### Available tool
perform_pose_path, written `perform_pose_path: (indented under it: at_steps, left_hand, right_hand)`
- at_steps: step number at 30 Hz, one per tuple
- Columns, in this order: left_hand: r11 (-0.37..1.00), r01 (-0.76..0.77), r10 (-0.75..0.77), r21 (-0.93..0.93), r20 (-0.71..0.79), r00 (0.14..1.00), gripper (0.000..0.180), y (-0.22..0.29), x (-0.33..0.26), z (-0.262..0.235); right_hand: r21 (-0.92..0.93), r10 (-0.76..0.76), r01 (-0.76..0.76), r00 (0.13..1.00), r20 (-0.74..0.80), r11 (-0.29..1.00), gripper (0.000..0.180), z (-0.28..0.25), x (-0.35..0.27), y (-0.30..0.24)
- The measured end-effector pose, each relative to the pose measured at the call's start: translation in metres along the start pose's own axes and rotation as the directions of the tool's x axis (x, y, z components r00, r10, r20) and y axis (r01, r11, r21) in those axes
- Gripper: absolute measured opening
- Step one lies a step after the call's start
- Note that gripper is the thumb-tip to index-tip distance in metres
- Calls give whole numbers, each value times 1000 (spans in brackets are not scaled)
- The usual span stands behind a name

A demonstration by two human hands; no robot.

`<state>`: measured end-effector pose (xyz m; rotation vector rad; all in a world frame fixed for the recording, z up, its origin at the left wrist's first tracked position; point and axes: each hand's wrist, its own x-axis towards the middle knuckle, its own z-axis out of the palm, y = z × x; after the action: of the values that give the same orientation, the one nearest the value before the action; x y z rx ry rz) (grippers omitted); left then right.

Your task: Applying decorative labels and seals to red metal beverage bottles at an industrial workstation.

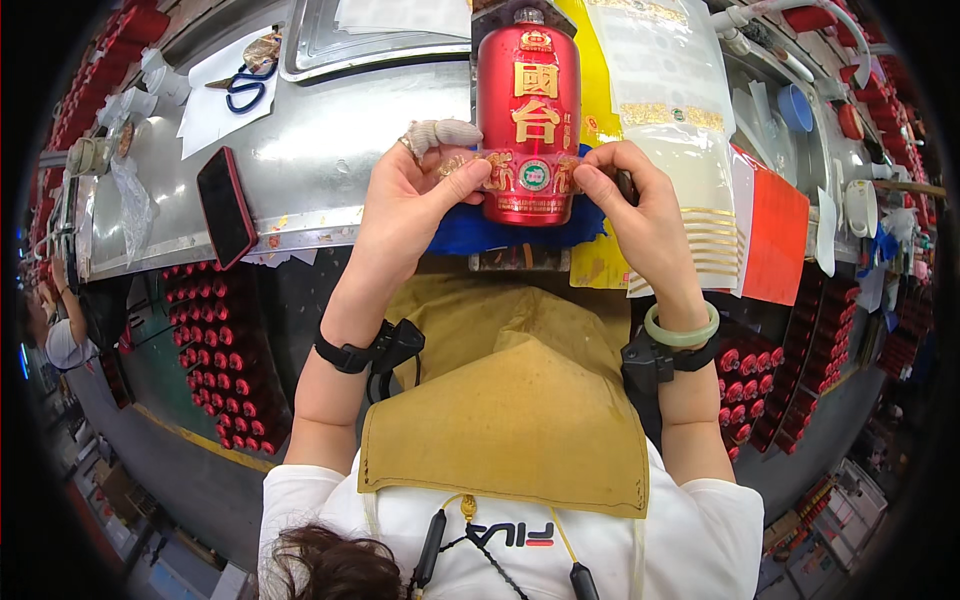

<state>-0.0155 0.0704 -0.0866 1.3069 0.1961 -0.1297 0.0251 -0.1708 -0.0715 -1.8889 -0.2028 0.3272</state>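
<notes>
A red bottle (532, 60) with gold characters and a metal neck lies on a dark blue cloth (470, 232), its neck pointing away from me. Across its lower part runs a clear strip with gold patterns (508, 173), over a round green-and-white emblem. My left hand (405, 195), with pale cloth covers on some fingers, pinches the strip's left end between thumb and forefinger. At the bottle's right side, my right hand (645, 205) pinches the other end the same way. Both thumbs are at the bottle's edges. The bottle's underside is hidden.
Right of the bottle lie clear sheets with gold patterns (665, 60), a yellow sheet (597, 262) and a red-orange sheet (778, 235). On the metal table at left are a phone (227, 207), scissors (245, 90) on white paper and a metal tray (380, 55). Red bottles (215, 360) stand beneath.
</notes>
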Motion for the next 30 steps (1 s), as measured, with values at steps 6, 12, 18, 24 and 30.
perform_pose_path:
  at_steps: [6, 12, 18, 24, 30]
  left_hand:
    - [1000, 25, -25, -9, 2, 1000, 32, 3, 1, 1]
    - [999, 40, -41, 2, 5, 999, 35, 3, 1, 1]
    - [1000, 28, -28, 6, 2, 1000, 34, 3, 1, 1]
    - [999, 39, -39, 20, -1, 999, 33, 4, 1, 1]
    - [999, 35, -35, 16, -2, 999, 33, 3, 2, 0]
  right_hand:
    - [-38, -4, 4, 1000, -5, 999, 20, 0, 1, -2]
    - [-52, -16, 15, 1000, -9, 999, 19, 0, 1, -2]
    - [-54, -18, 17, 1000, -6, 998, 19, 0, 1, -3]
    - [-38, -13, 13, 1000, -11, 999, 19, -1, 2, -2]
    - [-54, -31, 30, 999, -14, 998, 20, -1, 3, -2]
